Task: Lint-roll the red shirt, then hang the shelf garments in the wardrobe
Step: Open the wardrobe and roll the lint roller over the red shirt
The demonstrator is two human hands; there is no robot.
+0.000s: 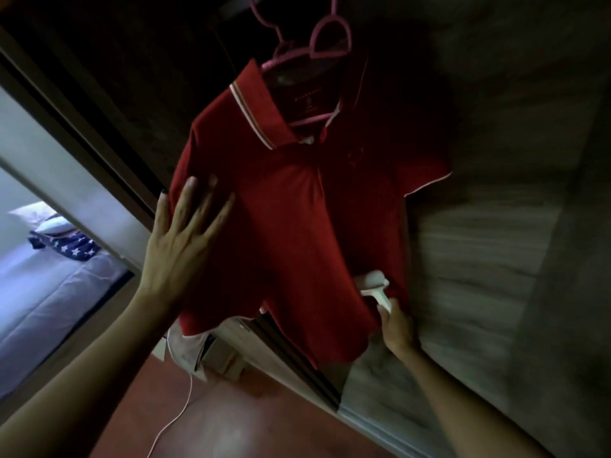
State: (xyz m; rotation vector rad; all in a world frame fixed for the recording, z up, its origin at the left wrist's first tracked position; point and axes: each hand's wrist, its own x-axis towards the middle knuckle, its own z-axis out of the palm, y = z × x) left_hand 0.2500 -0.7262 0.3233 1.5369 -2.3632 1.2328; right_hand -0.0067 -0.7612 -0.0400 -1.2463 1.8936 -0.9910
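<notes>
Left hand (pixel 178 246) is pressing spread fingers (pixel 211 206) flat against the hanging red shirt (pixel 297 233); right hand (pixel 396 328) is gripping the lint roller (pixel 375 285) at the hem.

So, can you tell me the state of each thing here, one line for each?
Shirt: hanging on the hanger, collar folded down, front facing the camera.
Hanger: hooked up above; its hook is out of view.
Lint roller: against the shirt's lower part, held by the handle.
Left hand: open, flat on the shirt's sleeve side.
Right hand: closed around the roller handle.
Cable: lying loose on the floor.
</notes>
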